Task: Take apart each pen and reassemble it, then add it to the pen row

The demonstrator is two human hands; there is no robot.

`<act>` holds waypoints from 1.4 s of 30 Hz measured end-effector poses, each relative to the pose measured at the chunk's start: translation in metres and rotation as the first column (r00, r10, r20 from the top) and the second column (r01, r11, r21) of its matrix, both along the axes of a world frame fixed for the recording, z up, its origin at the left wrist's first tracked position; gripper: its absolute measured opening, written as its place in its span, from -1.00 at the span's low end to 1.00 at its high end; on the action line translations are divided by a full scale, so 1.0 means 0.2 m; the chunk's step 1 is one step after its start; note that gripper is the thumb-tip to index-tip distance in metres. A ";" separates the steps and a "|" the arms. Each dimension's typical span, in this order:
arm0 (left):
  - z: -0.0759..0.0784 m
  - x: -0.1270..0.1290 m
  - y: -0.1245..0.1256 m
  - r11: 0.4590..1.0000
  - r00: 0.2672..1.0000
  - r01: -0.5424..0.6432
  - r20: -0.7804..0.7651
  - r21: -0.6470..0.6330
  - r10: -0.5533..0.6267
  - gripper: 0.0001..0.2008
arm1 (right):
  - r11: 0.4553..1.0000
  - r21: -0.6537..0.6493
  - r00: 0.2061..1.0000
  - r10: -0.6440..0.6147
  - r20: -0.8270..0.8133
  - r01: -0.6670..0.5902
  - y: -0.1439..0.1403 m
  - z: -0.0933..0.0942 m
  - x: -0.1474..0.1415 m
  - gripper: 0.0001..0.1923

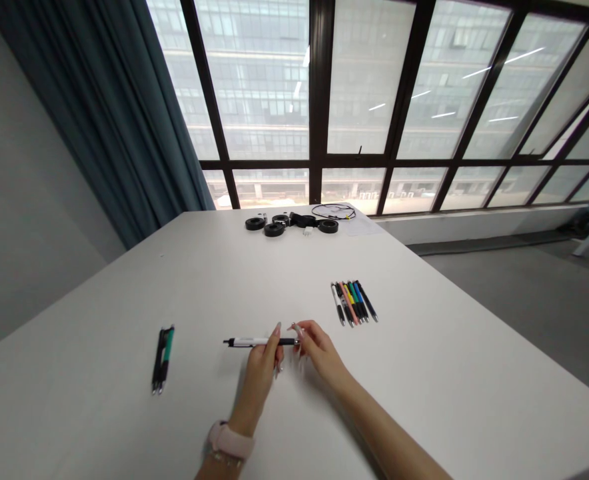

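A white ballpoint pen with black ends lies level above the table in my hands. My left hand is closed around its barrel near the black grip. At the pen's right end, the fingers of my right hand pinch the tip; what exactly sits between those fingertips is partly hidden. To the left, two pens, one black and one green and black, lie side by side. Further off to the right is a row of several pens in white, pink, yellow, green, blue and black.
Several black rings, a white plug-like piece and a looped black cable lie at the far end of the white table. Beyond it are windows and a blue curtain. The table's right edge drops to a grey floor.
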State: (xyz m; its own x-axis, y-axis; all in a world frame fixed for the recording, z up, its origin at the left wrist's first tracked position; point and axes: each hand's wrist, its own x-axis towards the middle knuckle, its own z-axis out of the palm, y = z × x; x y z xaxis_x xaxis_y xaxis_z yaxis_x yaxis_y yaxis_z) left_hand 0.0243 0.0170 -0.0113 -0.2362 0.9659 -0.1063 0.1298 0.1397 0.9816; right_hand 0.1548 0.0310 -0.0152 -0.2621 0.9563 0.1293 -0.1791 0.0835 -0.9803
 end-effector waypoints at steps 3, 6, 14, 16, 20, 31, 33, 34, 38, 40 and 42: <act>-0.01 0.01 0.00 1.000 1.000 0.014 -0.007 -0.006 -0.014 -0.42 | 0.997 -0.036 0.998 0.064 0.010 -0.064 0.01 -0.01 -0.01 -0.50; -0.02 0.01 0.00 1.000 1.000 0.022 -0.010 -0.006 -0.022 -0.41 | 0.997 -0.024 0.997 0.079 -0.008 -0.079 0.02 -0.02 -0.01 -0.51; 0.02 0.00 0.00 1.000 0.999 0.013 -0.039 0.007 -0.013 -0.41 | 1.000 -0.015 0.996 -0.018 -0.082 0.017 0.01 0.02 0.00 -0.55; 0.02 0.01 0.00 1.000 0.999 0.013 -0.037 -0.014 -0.014 -0.41 | 1.000 -0.021 0.998 -0.006 -0.055 0.005 0.01 0.01 0.00 -0.55; 0.00 0.00 -0.01 1.000 0.998 0.028 -0.056 -0.009 -0.028 -0.41 | 0.994 -0.051 0.995 0.096 -0.015 -0.096 0.02 -0.01 0.00 -0.48; 0.02 0.01 -0.01 1.000 0.999 0.007 -0.048 -0.015 -0.008 -0.42 | 0.997 -0.058 0.999 0.044 -0.032 -0.046 0.01 0.01 0.00 -0.48; 0.02 0.01 -0.01 1.000 0.998 0.018 -0.056 -0.020 -0.019 -0.42 | 0.993 -0.075 0.996 0.092 -0.016 -0.093 0.01 -0.01 -0.01 -0.44; 0.02 0.01 -0.01 0.999 0.998 0.021 -0.059 -0.025 -0.022 -0.42 | 0.991 -0.076 0.994 0.110 -0.013 -0.111 0.02 -0.02 -0.01 -0.43; 0.01 0.01 -0.01 1.000 0.997 0.020 -0.074 -0.009 -0.021 -0.42 | 0.992 -0.071 0.995 0.100 -0.029 -0.102 0.03 -0.02 0.00 -0.45; 0.00 0.00 0.00 1.000 0.998 0.018 -0.067 0.007 -0.017 -0.42 | 0.996 -0.056 0.997 0.073 -0.037 -0.075 0.02 -0.01 0.00 -0.48; -0.01 -0.01 0.00 1.000 0.999 0.007 -0.048 0.007 -0.007 -0.42 | 0.998 -0.040 0.997 0.049 -0.053 -0.051 0.02 0.00 0.00 -0.51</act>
